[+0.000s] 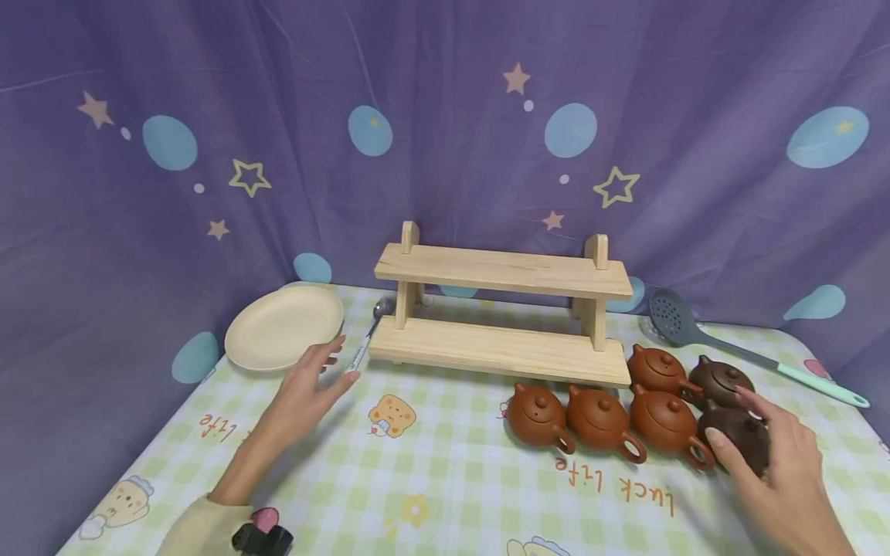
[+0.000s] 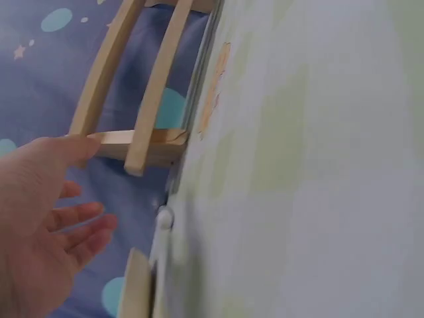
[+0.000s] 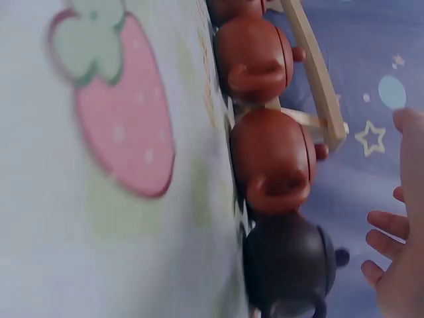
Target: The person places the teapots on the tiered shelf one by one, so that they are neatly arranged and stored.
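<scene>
Six smooth, round teapots [image 1: 664, 423] sit near wooden shelving [image 1: 497, 347].

From my head camera I look forward and down over the whole counter [image 1: 313, 494], curtain [image 1: 445, 170] behind, widest view. My left wrist camera sits low and close, rolled sideways, facing the shelf [image 2: 150, 99] across the cloth. My right wrist one is also low and sideways, nearest the teapots [image 3: 275, 156]. Head and right wrist share teapots; all three catch the shelf.
</scene>
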{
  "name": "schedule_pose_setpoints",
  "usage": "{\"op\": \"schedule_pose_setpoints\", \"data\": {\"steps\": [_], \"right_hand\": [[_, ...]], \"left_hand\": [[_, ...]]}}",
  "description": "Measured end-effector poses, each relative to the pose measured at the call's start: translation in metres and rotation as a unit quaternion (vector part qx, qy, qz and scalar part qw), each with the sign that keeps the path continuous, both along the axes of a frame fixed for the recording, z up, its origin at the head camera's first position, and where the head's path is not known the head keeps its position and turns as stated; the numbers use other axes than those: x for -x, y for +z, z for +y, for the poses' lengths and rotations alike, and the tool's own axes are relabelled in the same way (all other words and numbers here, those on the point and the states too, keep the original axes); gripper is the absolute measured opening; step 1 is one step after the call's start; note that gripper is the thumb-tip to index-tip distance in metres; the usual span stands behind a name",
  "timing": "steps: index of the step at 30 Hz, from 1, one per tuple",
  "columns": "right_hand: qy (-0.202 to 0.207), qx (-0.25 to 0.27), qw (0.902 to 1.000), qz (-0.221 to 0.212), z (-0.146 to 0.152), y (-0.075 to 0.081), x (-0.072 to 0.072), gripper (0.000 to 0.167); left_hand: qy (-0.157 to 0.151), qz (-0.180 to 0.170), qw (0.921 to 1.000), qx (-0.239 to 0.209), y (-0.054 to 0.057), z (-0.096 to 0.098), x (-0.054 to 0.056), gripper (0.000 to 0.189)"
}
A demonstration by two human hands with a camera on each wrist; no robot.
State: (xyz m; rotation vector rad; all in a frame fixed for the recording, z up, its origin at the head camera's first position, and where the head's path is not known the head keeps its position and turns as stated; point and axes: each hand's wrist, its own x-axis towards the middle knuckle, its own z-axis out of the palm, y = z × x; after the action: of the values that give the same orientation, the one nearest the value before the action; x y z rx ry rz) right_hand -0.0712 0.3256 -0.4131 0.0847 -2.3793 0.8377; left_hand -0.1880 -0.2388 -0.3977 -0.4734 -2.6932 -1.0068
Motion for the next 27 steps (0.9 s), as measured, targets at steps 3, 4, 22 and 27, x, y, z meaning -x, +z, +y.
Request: {"op": "schedule_pose_setpoints", "data": {"steps": [3,4,22,27], "right_hand": [[-0.031,0.027,0.9991,0.014,0.006,-0.005,-0.005,0.052],[-0.041,0.035,0.9985,0.011,0.009,-0.006,-0.007,0.051],[-0.152,0.104,0.9782,-0.095,0.032,-0.023,-0.018,0.045],[-0.195,0.087,0.9666,-0.142,0.038,-0.029,-0.020,0.042]], "left_hand": [[0.007,-0.029,0.9986,-0.044,-0.006,0.009,0.011,0.060],[0.010,-0.039,0.9975,-0.058,-0.008,0.011,0.015,0.059],[0.039,-0.067,0.9902,-0.116,-0.026,0.030,0.041,0.047],[0.034,-0.057,0.9899,-0.125,-0.031,0.029,0.044,0.045]]}}
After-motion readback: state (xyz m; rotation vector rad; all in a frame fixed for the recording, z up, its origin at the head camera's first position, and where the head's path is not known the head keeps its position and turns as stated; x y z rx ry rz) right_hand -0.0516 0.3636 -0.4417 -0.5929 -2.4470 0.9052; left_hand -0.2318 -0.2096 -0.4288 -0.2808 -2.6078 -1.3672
